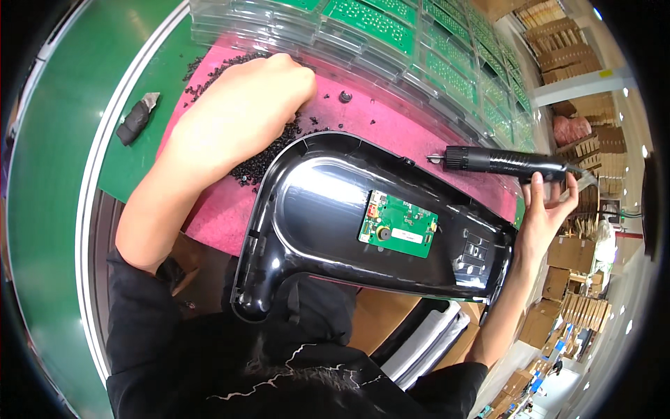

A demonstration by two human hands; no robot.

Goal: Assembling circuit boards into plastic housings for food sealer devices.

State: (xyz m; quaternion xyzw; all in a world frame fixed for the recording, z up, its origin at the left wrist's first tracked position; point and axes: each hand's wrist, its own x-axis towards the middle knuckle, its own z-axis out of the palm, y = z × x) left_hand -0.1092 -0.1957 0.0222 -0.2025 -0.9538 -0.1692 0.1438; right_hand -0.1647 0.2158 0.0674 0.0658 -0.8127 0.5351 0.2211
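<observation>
My left hand is curled over a pile of small black screws on a pink mat. Its fingertips are hidden behind the knuckles, so what they pinch does not show. At the right, my right hand grips the rear end of a black electric screwdriver, whose tip points left over the mat. Between my arms lies a glossy black plastic housing, wide at the left and narrowing to the right, hollow side up. Inside it sits a green circuit board with a round black part and a white label.
Clear plastic trays of green circuit boards line the mat's far side. On the green table at the left lies a small dark wrapped object. A cardboard box stands below the housing; stacked cartons fill the right background.
</observation>
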